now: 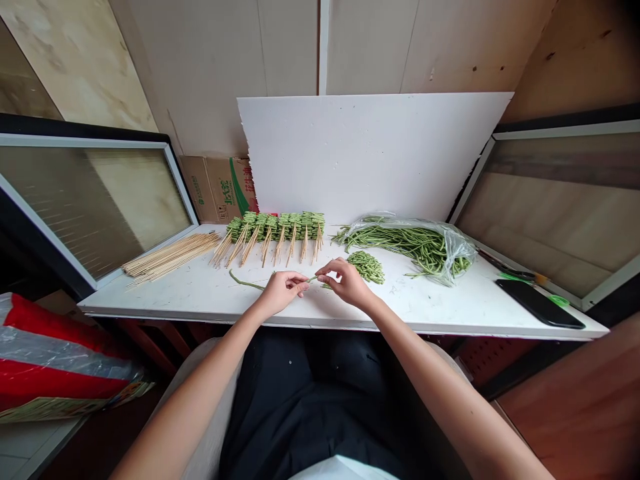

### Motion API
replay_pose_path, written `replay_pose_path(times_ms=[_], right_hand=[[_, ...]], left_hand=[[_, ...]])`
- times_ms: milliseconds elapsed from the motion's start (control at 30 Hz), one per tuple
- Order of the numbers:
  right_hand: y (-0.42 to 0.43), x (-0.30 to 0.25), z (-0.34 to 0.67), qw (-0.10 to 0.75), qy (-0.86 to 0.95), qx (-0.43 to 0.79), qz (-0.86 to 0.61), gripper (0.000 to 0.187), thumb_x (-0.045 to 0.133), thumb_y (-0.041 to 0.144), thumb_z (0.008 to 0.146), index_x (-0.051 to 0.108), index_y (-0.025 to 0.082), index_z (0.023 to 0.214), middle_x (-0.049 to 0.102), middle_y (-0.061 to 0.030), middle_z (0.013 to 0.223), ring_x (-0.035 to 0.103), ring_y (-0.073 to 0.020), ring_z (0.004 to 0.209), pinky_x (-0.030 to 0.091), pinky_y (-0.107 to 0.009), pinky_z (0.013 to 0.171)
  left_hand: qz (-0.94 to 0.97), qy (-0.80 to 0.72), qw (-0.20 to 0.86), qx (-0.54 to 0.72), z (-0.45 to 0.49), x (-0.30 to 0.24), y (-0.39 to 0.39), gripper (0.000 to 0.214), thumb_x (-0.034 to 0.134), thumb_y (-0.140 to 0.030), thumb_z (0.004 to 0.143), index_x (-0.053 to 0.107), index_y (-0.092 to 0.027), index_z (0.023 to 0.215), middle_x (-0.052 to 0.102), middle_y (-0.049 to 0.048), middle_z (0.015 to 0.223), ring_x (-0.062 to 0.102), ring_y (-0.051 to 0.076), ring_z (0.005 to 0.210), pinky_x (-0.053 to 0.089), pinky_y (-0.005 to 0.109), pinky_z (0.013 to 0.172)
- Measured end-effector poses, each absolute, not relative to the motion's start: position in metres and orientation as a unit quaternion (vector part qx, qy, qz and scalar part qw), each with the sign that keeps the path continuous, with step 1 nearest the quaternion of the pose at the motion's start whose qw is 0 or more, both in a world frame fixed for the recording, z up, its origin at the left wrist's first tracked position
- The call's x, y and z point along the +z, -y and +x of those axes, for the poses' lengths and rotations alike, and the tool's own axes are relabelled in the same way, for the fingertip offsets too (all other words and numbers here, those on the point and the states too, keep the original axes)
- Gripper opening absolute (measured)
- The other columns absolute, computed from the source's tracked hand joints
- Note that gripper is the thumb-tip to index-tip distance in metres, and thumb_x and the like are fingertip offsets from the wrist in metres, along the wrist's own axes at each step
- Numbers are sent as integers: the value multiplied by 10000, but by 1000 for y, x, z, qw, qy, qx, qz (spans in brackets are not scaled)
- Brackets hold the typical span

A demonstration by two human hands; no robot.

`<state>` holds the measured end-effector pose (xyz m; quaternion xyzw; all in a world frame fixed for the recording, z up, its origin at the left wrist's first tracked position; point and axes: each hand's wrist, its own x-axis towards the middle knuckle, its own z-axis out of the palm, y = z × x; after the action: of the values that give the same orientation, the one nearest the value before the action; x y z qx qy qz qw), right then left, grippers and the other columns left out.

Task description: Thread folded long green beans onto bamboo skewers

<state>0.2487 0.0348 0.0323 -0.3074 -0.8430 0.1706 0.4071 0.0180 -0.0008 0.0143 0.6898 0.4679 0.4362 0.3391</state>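
Over the front of the white table, my left hand point(284, 292) pinches a green long bean point(245, 283). Its tail trails out to the left across the tabletop. Just to the right, my right hand point(346, 280) is closed with its fingertips on the short stretch of bean between the hands. My left hand hides the bean's middle. A pile of cut bean pieces point(367, 267) lies right behind my right hand. Behind my left hand, several bundles of skewered bean pieces point(280, 227) stand in a row, with bare stick ends pointing towards me.
Loose bamboo skewers point(170, 257) lie at the left. A clear plastic bag point(453, 247) of whole long beans rests at the back right. Near the right edge are a black phone point(539, 303) and scissors point(510, 267). A white board point(370, 160) and cardboard box point(217, 190) stand behind.
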Motion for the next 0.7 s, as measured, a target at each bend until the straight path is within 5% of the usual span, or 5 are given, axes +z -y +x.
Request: replay_pose_path(times_ms=[367,700], right_hand=[[-29,27,240,438,862,124,-222,176,686,385,986,840,301,996,761,-96,867,592,-294,944,506,-458,882],[-23,17,226,531,717,382,-241,236,873,505,782,829,276,747,773,-94,852,690,-311,1062,553,-453,926]], left_hand=[[711,-451,315,438,27,22,10,180,742,-327,873,802,-165,923,783,64,825,703,183,640,591,323,714],[719,-391,329,471,27,29,15,210,735,-326,889,771,-145,789,746,64,708,690,172,618,591,319,708]])
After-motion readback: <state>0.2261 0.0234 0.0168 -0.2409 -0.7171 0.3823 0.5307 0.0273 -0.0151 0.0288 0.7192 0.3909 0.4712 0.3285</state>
